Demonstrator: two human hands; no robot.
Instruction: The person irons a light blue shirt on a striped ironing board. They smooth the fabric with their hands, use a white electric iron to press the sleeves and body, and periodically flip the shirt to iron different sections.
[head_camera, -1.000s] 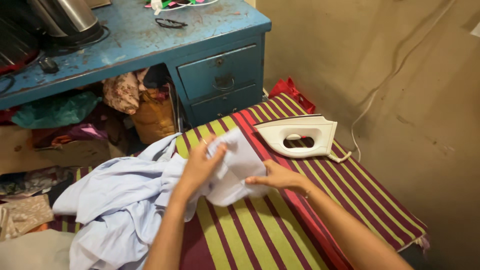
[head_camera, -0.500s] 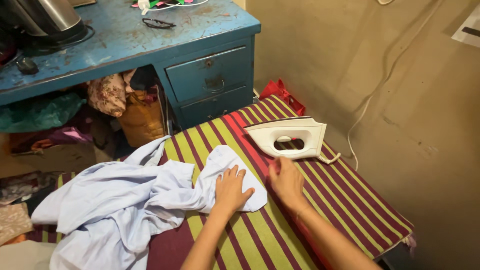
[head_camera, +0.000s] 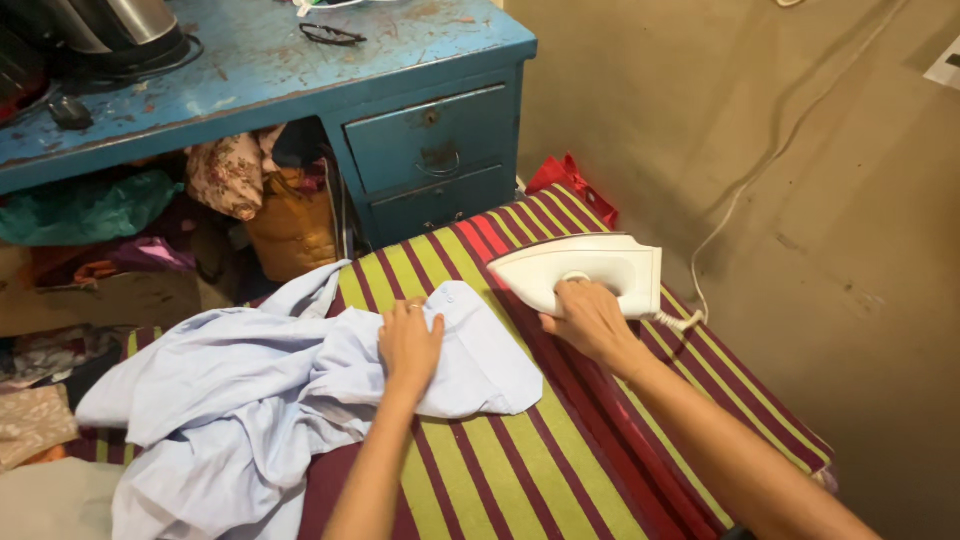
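Note:
A pale blue shirt (head_camera: 230, 390) lies crumpled on a striped green, maroon and red cloth (head_camera: 560, 470), with one part spread flat toward the middle. My left hand (head_camera: 410, 345) presses flat on that spread part, fingers apart. A white clothes iron (head_camera: 590, 268) lies on its side at the far right of the striped cloth. My right hand (head_camera: 590, 318) is closed around the iron's handle.
A worn blue desk (head_camera: 270, 75) with two drawers stands behind, with clothes and bags stuffed beneath it. The iron's white cord (head_camera: 745, 200) runs up the tan wall on the right. A red bag (head_camera: 575, 180) sits by the wall. More fabric lies at the left.
My right hand moved from the striped cloth up to the iron and gripped its handle. My left hand shifted left on the shirt, which now lies flatter.

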